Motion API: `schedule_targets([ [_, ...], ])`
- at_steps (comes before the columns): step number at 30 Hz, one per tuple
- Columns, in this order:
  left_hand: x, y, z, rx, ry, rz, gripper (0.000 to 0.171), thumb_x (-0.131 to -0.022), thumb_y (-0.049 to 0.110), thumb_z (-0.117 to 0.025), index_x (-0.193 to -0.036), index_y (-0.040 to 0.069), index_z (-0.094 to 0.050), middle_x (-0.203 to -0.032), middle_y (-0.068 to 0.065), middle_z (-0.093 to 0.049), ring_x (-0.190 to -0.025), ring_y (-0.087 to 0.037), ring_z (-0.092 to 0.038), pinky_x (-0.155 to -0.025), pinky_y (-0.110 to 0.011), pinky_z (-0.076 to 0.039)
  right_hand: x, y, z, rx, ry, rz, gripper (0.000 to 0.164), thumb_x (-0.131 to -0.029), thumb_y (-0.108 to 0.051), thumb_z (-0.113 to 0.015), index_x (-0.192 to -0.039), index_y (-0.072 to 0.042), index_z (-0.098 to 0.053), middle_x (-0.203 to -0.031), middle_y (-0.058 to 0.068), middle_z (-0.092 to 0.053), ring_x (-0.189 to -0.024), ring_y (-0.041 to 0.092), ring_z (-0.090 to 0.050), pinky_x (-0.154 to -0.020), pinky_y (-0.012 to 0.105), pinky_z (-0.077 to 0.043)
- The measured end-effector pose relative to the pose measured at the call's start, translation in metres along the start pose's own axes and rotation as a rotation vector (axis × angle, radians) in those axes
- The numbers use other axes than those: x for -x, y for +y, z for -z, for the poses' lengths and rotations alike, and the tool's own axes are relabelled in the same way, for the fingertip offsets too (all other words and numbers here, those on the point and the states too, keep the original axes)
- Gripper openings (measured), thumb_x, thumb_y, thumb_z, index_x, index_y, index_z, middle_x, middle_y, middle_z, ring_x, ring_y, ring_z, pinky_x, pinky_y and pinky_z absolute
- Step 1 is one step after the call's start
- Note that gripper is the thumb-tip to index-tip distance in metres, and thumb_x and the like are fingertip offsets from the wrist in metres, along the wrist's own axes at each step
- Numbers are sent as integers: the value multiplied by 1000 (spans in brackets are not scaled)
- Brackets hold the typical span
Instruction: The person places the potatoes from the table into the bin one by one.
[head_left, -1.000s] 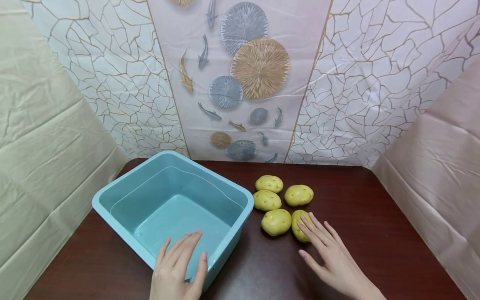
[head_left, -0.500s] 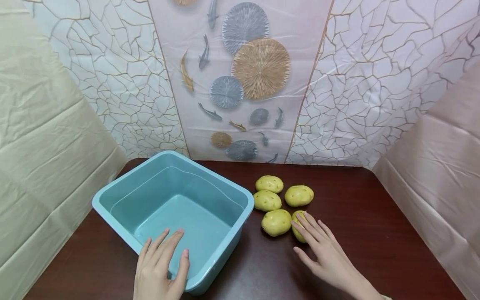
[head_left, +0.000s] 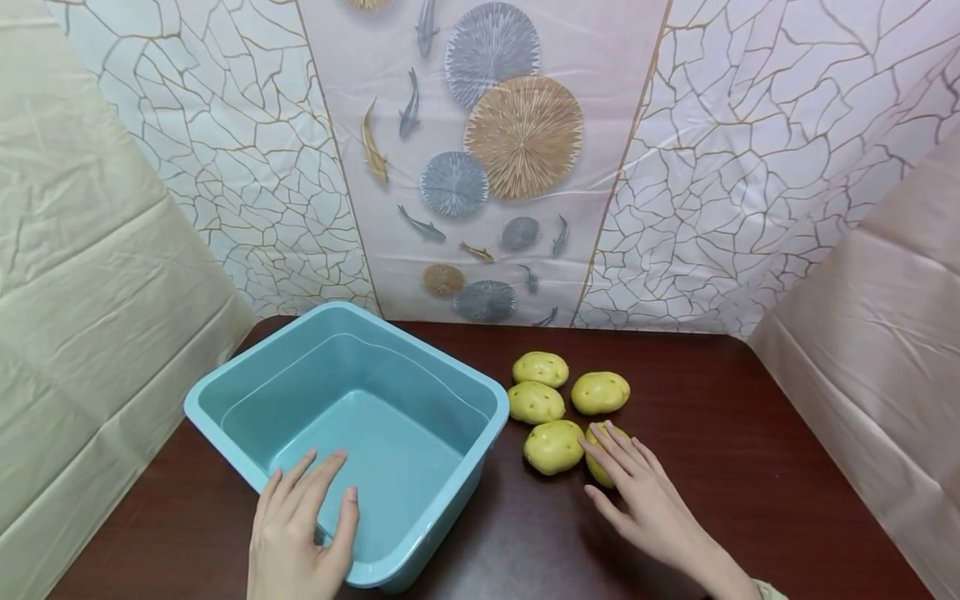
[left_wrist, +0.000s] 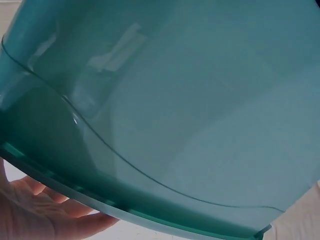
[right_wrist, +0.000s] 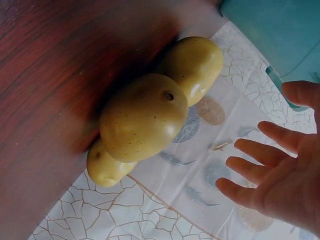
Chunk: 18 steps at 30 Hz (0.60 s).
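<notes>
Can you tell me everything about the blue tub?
The tub is a light teal, squarish basin that looks like smooth plastic, with rounded corners, a flat rolled rim and sloping walls. Clear water fills it partway; its line shows along the inside walls. It sits upright on the dark wooden table, turned cornerwise, left of five potatoes. The left hand rests flat over its near rim, fingers reaching inside.

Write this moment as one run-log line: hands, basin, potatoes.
left hand: open, on teal basin near rim | right hand: open, over nearest potato | potatoes: five on table, beside basin
</notes>
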<state>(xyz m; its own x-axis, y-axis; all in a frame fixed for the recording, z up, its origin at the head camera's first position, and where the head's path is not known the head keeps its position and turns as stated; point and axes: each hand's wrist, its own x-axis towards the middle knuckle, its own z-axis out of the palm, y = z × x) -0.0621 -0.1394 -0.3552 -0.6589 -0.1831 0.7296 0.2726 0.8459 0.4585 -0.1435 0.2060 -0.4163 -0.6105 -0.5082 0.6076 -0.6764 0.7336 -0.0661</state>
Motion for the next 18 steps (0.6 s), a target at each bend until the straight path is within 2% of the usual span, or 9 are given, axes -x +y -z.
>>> schedule_targets([
  [5,-4,-5,2,-5,-18,3,28,-70,6,-64,-98,3,-66,-95,-14,-69,-97,-36,-58,-85,-62,-34,-2,2,-2,-6,8,4,51,-84,-33,-59,-128,-10,-49,-133,11,-48,-136,14,-24,-112,19,0],
  [9,-8,-10,5,-21,-63,-9,29,-70,7,-65,-99,3,-66,-98,-14,-68,-101,-37,-56,-85,-63,-32,-3,5,-4,1,5,9,50,-82,-31,-61,-126,-9,-51,-132,13,-49,-136,13,-23,-111,20,-2],
  [12,-12,-14,6,-37,-108,-9,30,-71,9,-65,-100,3,-66,-101,-15,-67,-104,-38,-53,-86,-65,-31,-3,7,-6,16,-6,-4,53,-77,-27,-66,-125,-10,-52,-132,13,-49,-137,9,-19,-109,31,-13],
  [15,-17,-21,8,-55,-148,0,30,-73,11,-64,-102,4,-65,-104,-17,-66,-107,-39,-51,-88,-66,-29,-3,8,-7,30,-21,-27,60,-70,-23,-71,-125,-12,-52,-132,13,-49,-137,8,-18,-99,44,-24],
  [18,-21,-28,10,-77,-188,-6,31,-74,13,-64,-104,4,-64,-107,-18,-64,-109,-41,-48,-88,-66,-28,-3,10,-8,36,-37,-43,64,-66,-21,-73,-126,-12,-52,-131,14,-49,-136,13,-22,-93,50,-28],
])
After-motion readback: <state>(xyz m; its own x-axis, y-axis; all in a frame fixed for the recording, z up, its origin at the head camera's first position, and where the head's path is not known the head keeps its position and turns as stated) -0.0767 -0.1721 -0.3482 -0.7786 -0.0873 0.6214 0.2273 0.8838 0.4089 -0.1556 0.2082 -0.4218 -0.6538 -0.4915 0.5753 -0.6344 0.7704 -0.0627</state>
